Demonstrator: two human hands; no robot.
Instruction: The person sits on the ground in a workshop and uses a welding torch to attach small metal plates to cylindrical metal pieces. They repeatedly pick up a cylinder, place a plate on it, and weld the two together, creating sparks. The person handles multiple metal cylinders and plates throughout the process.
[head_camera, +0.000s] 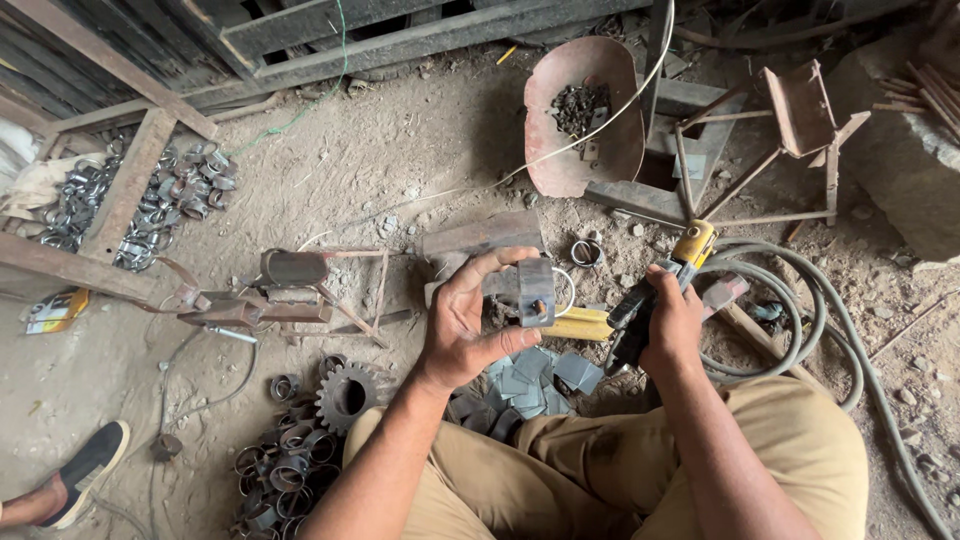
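The left hand (462, 320) clamps a small grey metal bracket (533, 290) upright, just left of the yellow-tipped electrode holder (660, 285) gripped in the right hand (672, 325).

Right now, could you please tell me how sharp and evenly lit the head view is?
Head view: soft, even daylight, no glare; the left hand gripping a small metal piece and the right hand on the yellow-tipped tool look sharp; the wide lens bends the edges; the top left corner behind the beams lies in deep shadow.

A rough metal workshop: dirt floor (400, 160) strewn with steel rings (180, 195), a gear (345, 393), cut plates (530, 375), rusty frames (790, 130) and hoses (810, 300).
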